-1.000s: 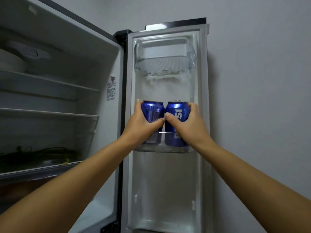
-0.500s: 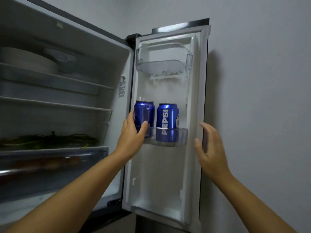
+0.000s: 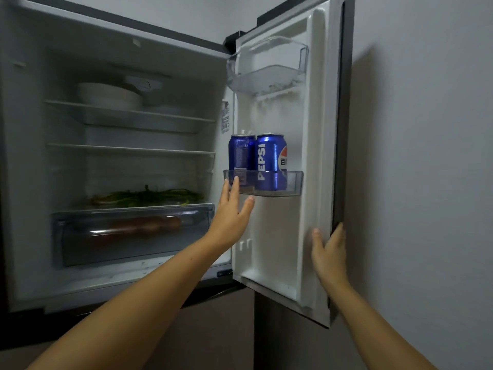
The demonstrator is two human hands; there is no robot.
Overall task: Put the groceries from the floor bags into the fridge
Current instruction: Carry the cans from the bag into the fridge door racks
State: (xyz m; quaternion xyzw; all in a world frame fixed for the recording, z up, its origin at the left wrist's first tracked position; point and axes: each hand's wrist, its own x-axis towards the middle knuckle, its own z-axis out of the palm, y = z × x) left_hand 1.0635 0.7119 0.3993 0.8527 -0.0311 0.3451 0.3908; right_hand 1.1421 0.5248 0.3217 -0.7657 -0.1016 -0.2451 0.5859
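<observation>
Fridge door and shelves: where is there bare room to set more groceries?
Middle door bin: a gap right of the two Pepsi cans. Upper door bin looks bare. Middle shelf shows nothing on it. Top shelf has stacked plates at left; greens cover the shelf above the drawer.

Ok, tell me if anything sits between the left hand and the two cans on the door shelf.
Only the clear front wall of the door shelf. The left hand, fingers straight, is just below and left of it; both cans stand upright behind that wall, their upper halves exposed above its rim.
</observation>
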